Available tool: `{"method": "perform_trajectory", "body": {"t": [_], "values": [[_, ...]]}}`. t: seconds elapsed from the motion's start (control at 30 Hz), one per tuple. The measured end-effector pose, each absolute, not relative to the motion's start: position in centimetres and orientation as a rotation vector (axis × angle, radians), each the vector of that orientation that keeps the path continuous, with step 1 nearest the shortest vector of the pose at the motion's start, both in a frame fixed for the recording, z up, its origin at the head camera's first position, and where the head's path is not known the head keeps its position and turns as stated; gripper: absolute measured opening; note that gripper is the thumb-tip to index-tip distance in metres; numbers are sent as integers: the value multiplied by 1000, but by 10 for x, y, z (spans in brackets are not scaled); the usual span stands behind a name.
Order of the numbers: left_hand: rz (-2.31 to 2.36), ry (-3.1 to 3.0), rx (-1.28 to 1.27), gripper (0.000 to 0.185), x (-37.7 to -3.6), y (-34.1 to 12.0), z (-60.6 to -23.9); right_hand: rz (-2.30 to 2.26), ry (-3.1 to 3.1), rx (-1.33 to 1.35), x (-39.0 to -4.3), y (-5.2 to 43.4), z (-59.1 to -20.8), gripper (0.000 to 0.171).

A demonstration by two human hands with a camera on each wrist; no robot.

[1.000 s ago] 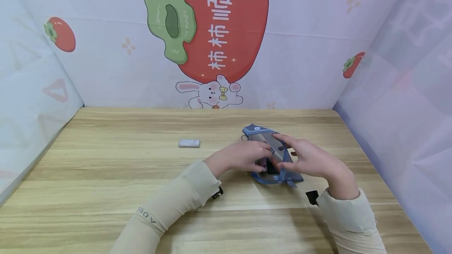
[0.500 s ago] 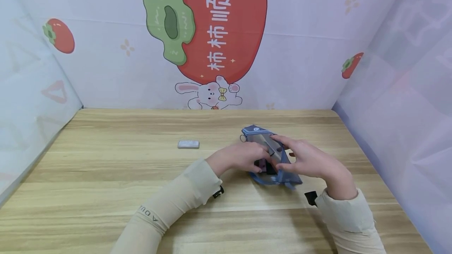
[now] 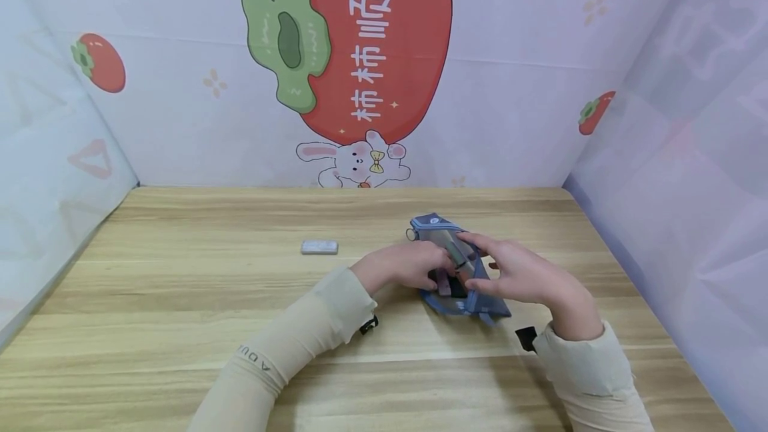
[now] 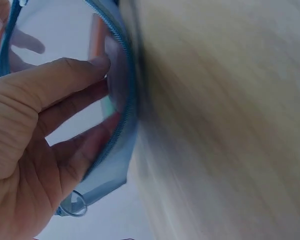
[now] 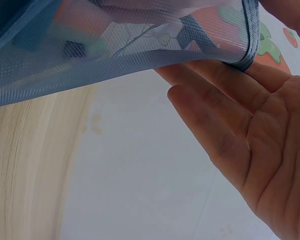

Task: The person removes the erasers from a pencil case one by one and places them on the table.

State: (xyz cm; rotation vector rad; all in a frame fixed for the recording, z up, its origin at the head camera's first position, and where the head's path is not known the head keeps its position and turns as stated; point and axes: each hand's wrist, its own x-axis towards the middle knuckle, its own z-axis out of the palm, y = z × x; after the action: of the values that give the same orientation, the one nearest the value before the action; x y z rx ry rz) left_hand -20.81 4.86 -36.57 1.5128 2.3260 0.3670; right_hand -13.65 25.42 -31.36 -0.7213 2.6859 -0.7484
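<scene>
A blue-edged mesh zip pouch (image 3: 495,303) lies unzipped on the table. Fingers of my left hand (image 3: 405,264) reach through its opening; in the left wrist view the thumb (image 4: 85,70) and bent fingers touch a greyish-purple piece (image 4: 118,75), but whether they pinch it is unclear. My right hand (image 3: 522,271) holds the pouch's right rim; the right wrist view has the fingers (image 5: 205,110) behind the mesh. Inside show a purple piece (image 3: 443,283), a grey-green piece (image 3: 456,252) and an orange-red strip (image 3: 465,275). What kinds these are cannot be made out.
A small light-grey block (image 3: 320,247) lies on the wooden table (image 3: 210,272), left of the pouch. A printed backdrop (image 3: 510,32) stands at the back edge, with pale sheets along both sides. A metal ring (image 3: 411,235) hangs at the pouch's far end.
The pouch has shifted slightly left and its opening has spread. More of the purple and grey-green pieces shows now. Both hands stay nearly in place; the grey block stays on the table.
</scene>
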Motion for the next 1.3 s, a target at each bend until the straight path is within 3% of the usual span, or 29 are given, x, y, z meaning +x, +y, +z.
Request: {"method": "perform_trajectory", "body": {"t": [0.2,1.3], "values": [[250,2375,1478,35,-208,48,-366,-756,2679,-747,-137,254,-313,73],[262,2311,1536,12,-207,48,-369,-739,2684,-730,-135,252,-312,75]]}}
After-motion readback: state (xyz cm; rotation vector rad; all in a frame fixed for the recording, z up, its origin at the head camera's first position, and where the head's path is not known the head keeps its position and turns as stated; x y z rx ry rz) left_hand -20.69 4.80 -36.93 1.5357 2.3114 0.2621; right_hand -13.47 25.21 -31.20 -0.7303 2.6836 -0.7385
